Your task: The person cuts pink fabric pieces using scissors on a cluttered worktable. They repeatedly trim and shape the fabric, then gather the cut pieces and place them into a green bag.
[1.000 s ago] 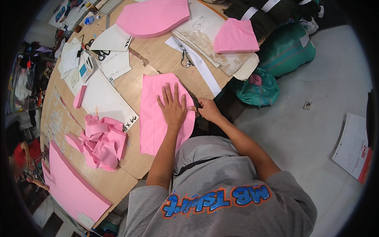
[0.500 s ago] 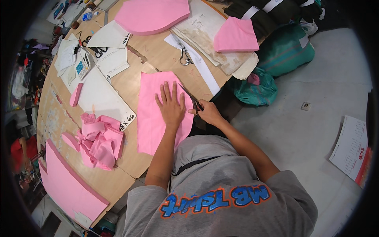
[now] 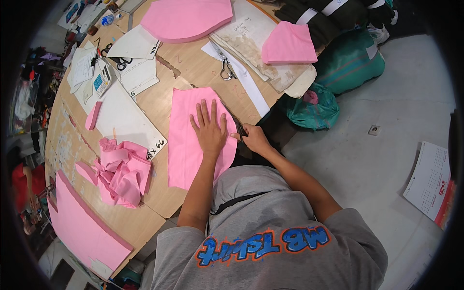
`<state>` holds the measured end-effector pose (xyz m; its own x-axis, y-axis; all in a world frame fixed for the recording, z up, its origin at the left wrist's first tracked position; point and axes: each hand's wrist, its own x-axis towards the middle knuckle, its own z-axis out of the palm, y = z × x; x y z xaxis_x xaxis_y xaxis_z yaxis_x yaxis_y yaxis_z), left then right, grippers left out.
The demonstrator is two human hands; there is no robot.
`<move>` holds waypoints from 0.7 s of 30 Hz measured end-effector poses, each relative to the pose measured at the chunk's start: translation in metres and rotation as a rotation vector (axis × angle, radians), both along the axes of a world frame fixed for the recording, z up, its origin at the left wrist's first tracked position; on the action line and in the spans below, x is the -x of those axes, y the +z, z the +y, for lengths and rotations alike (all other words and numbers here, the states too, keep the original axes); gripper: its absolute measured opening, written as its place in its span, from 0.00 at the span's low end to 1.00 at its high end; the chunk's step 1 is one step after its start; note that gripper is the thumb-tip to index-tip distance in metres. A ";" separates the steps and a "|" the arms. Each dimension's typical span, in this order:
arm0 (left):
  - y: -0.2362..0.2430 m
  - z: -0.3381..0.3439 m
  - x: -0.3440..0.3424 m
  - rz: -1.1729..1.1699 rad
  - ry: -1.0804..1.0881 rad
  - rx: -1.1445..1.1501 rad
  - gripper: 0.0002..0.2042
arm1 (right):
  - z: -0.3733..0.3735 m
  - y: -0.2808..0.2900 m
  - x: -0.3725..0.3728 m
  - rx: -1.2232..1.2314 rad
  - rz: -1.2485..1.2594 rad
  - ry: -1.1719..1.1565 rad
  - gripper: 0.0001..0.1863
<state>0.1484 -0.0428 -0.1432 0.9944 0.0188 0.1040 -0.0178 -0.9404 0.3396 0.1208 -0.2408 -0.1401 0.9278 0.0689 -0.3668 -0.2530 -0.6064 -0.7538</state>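
Note:
A flat pink fabric piece (image 3: 181,154), with one curved side, lies on the wooden table near its front edge. My left hand (image 3: 210,130) rests flat on it, fingers spread and pointing away from me. At the curved right side of the fabric, my right hand (image 3: 256,139) is closed around dark-handled scissors (image 3: 241,128). Their blades run along the fabric's edge toward the upper left, and I cannot tell how far apart they are. Beyond the fabric, another pair of scissors (image 3: 225,67) with metal handles lies on a white strip (image 3: 251,89).
Crumpled pink fabric (image 3: 123,174) lies to the left, near a long pink stack (image 3: 87,227). Farther back are a thick pink stack (image 3: 188,19), paper patterns (image 3: 133,128) and a calculator (image 3: 102,82). Green bags (image 3: 355,63) stand beyond the table's right edge. A person in red (image 3: 21,186) is far left.
The scissors have turned and shifted slightly at the fabric's curved edge, and their blades show less on top of the cloth. My right hand moved slightly with them; my left hand stayed still.

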 end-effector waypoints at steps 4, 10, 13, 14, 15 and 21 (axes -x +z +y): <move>0.000 0.000 0.000 0.017 0.005 0.005 0.33 | -0.004 0.000 0.000 -0.049 0.093 -0.019 0.36; 0.001 0.000 0.000 0.011 0.006 0.010 0.33 | -0.006 0.006 -0.012 -0.041 0.128 0.026 0.39; 0.000 -0.001 0.001 0.024 0.007 0.024 0.33 | -0.002 0.012 -0.021 -0.031 0.137 0.024 0.39; 0.000 -0.001 0.001 0.007 0.001 0.027 0.33 | 0.001 0.014 -0.025 -0.038 0.153 0.023 0.39; 0.000 0.000 0.001 0.006 -0.004 0.028 0.33 | 0.003 0.016 -0.028 -0.026 0.137 0.030 0.40; -0.002 0.002 0.001 -0.002 -0.015 0.012 0.32 | 0.008 0.014 -0.039 -0.002 0.131 0.061 0.40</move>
<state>0.1471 -0.0411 -0.1449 0.9944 0.0054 0.1055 -0.0322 -0.9358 0.3511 0.1596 -0.2328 -0.1257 0.8662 0.1248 -0.4839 -0.3116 -0.6220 -0.7183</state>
